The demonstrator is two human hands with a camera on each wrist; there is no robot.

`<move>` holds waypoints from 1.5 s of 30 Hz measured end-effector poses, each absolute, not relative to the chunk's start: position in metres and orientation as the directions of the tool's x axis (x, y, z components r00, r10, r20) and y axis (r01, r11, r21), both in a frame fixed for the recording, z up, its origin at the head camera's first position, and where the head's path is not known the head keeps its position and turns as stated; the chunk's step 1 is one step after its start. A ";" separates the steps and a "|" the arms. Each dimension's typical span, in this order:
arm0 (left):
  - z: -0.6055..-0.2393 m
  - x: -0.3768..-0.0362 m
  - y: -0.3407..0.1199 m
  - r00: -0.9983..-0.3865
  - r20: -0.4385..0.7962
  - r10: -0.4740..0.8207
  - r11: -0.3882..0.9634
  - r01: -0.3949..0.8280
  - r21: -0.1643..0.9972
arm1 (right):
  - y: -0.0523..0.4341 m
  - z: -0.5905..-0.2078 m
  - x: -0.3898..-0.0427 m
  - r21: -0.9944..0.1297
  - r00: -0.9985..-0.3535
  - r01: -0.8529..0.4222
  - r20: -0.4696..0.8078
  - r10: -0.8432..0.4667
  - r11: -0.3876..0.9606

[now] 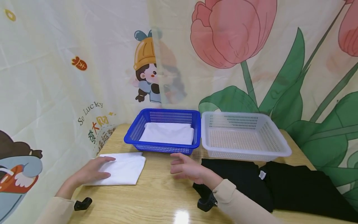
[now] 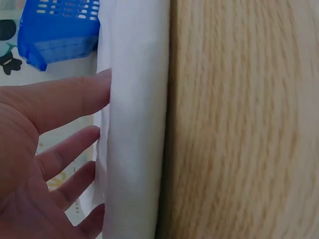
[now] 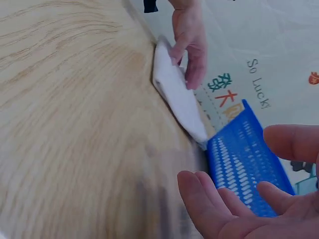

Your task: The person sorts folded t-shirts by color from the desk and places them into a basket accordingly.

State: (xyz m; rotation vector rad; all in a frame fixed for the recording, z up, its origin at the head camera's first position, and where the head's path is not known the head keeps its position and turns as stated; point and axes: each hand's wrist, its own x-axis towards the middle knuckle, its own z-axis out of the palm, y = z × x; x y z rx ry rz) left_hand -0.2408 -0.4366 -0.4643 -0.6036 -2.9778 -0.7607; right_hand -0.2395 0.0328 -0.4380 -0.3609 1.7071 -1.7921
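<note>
A folded white cloth (image 1: 121, 169) is laid flat on the wooden surface (image 1: 156, 199), near its left edge and close to the printed curtain. The left hand (image 1: 93, 172) is rested on top of this cloth. Its fingers (image 2: 75, 99) are held straight and a little spread, and nothing is pinched by them.

The right hand (image 1: 185, 169) is held just above the surface, between the white cloth and a black garment (image 1: 279, 186). Its fingers (image 3: 209, 209) are loosely opened and a little spread, and nothing is held in them. Whether the surface is touched by this hand cannot be told.

Just behind the hands, a blue basket (image 1: 165, 115) is seen, and another folded white cloth (image 1: 167, 133) is laid inside it. A white basket (image 1: 243, 117) is set right beside the blue one, on its right side, with the rims touching. The black garment is spread out on the surface in front of the white basket.
</note>
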 end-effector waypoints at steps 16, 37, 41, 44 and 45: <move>-0.456 -0.242 -0.471 -0.985 -0.128 0.119 0.838 0.030 0.545 | -0.052 -0.464 -0.244 -0.942 -0.800 0.331 -0.248 -0.547 -0.058; -0.455 -0.236 -0.460 -0.944 -0.290 0.155 0.698 -0.103 0.709 | -0.063 -0.466 -0.249 -0.922 -0.813 0.372 -0.267 -0.518 -0.109; -0.453 -0.237 -0.455 -0.929 -0.315 0.196 0.666 -0.110 0.738 | -0.071 -0.468 -0.252 -0.909 -0.811 0.394 -0.274 -0.517 -0.135; -0.454 -0.237 -0.453 -0.919 -0.326 0.221 0.642 -0.115 0.758 | -0.077 -0.471 -0.254 -0.900 -0.814 0.406 -0.275 -0.511 -0.162; -0.455 -0.237 -0.453 -0.914 -0.331 0.235 0.625 -0.118 0.771 | -0.079 -0.471 -0.254 -0.896 -0.815 0.410 -0.275 -0.509 -0.172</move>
